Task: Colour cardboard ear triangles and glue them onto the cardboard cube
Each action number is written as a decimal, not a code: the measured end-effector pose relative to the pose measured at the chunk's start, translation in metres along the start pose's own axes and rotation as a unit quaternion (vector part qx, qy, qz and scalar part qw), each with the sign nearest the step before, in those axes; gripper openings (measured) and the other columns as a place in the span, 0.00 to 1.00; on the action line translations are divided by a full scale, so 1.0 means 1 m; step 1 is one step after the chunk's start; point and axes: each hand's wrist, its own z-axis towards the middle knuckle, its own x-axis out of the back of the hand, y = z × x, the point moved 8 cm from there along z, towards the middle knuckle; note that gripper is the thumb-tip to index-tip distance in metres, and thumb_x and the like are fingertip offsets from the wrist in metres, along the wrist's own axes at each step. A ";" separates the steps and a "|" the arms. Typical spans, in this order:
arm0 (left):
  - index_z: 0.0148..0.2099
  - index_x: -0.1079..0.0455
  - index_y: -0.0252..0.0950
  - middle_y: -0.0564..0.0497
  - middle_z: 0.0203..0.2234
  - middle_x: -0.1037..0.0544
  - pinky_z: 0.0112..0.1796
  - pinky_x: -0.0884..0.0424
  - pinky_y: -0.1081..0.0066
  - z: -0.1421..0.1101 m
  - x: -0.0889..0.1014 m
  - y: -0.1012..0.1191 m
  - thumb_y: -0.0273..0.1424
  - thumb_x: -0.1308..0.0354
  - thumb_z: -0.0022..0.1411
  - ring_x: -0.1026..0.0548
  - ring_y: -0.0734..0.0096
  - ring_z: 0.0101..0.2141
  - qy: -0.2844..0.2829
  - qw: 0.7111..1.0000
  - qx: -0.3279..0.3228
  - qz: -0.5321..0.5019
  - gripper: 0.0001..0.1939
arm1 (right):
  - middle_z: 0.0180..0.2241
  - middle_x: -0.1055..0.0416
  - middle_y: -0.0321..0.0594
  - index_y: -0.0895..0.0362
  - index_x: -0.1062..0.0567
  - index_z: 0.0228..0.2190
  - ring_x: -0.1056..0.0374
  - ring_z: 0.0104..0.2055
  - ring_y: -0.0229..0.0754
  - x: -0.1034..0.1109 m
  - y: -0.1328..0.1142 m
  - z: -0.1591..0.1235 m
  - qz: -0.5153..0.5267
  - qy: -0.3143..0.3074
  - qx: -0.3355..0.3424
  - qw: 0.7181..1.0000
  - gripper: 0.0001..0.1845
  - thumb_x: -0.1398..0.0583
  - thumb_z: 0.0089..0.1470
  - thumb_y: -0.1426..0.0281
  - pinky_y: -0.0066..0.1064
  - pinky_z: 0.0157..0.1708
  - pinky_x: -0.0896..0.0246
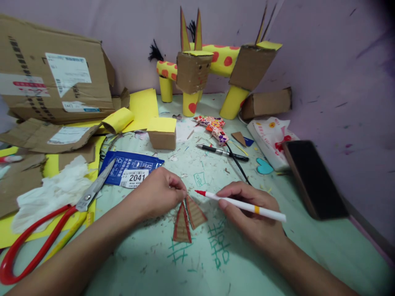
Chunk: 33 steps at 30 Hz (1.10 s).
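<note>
My right hand (253, 205) is closed around a white felt-tip pen (240, 202) with an orange band, its red tip pointing left. Two narrow corrugated cardboard triangles (182, 225) with red-coloured edges meet at their upper points. My left hand (165, 191) pinches them there, fingertips pressed together. The second triangle (196, 211) fans out to the right. The red pen tip is just right of my left fingertips, apart from the cardboard. Green pen drawings (219, 242) mark the pale green table below the triangles.
Red-handled scissors (70, 213) lie at left on tissue and yellow paper. A blue packet (114, 164), small cardboard box (162, 139), black pen (220, 152), glue gun (216, 127) and phone (314, 179) lie around. Spotted cardboard animals (194, 74) and a large carton (55, 74) stand behind.
</note>
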 end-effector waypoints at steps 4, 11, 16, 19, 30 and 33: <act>0.25 0.26 0.33 0.54 0.19 0.27 0.27 0.39 0.73 0.001 -0.001 0.000 0.28 0.49 0.46 0.34 0.73 0.24 -0.003 1.000 -0.006 0.002 0.09 | 0.17 0.32 0.32 0.57 0.25 0.26 0.39 0.18 0.33 -0.002 0.003 0.001 0.020 -0.036 0.019 0.999 0.05 0.41 0.50 0.70 0.22 0.15 0.49; 0.24 0.26 0.33 0.54 0.18 0.27 0.26 0.40 0.73 0.000 -0.001 0.003 0.28 0.48 0.46 0.34 0.74 0.23 -0.002 1.000 -0.020 -0.004 0.10 | 0.20 0.28 0.37 0.60 0.24 0.27 0.35 0.20 0.35 -0.010 -0.005 0.002 0.004 -0.077 0.043 0.996 0.08 0.40 0.51 0.68 0.23 0.18 0.44; 0.24 0.26 0.33 0.54 0.17 0.28 0.26 0.40 0.73 0.000 0.000 0.002 0.28 0.48 0.46 0.34 0.75 0.23 -0.001 1.000 -0.021 -0.002 0.09 | 0.19 0.29 0.38 0.61 0.25 0.24 0.36 0.19 0.35 -0.012 -0.004 0.001 -0.015 -0.083 0.034 0.996 0.09 0.41 0.49 0.69 0.23 0.17 0.45; 0.24 0.26 0.33 0.54 0.17 0.28 0.26 0.40 0.73 0.000 -0.001 0.001 0.27 0.48 0.47 0.34 0.75 0.22 -0.001 1.000 -0.020 -0.005 0.09 | 0.16 0.31 0.35 0.60 0.26 0.22 0.40 0.17 0.33 -0.011 -0.002 0.000 -0.004 -0.085 0.031 0.996 0.09 0.42 0.49 0.69 0.23 0.15 0.48; 0.43 0.25 0.40 0.48 0.31 0.20 0.33 0.31 0.65 -0.034 0.008 0.018 0.30 0.53 0.55 0.24 0.60 0.33 0.140 0.963 -0.056 0.224 0.18 | 0.14 0.41 0.28 0.57 0.26 0.24 0.51 0.14 0.30 0.002 0.017 -0.001 0.057 -0.013 -0.034 0.998 0.06 0.40 0.49 0.69 0.21 0.12 0.58; 0.50 0.28 0.38 0.48 0.22 0.21 0.21 0.34 0.68 -0.059 -0.031 0.025 0.27 0.50 0.47 0.25 0.60 0.19 0.120 0.902 -0.095 0.404 0.26 | 0.14 0.41 0.28 0.57 0.26 0.24 0.51 0.14 0.30 0.003 0.016 -0.002 0.056 -0.010 -0.033 0.998 0.06 0.41 0.49 0.69 0.21 0.12 0.58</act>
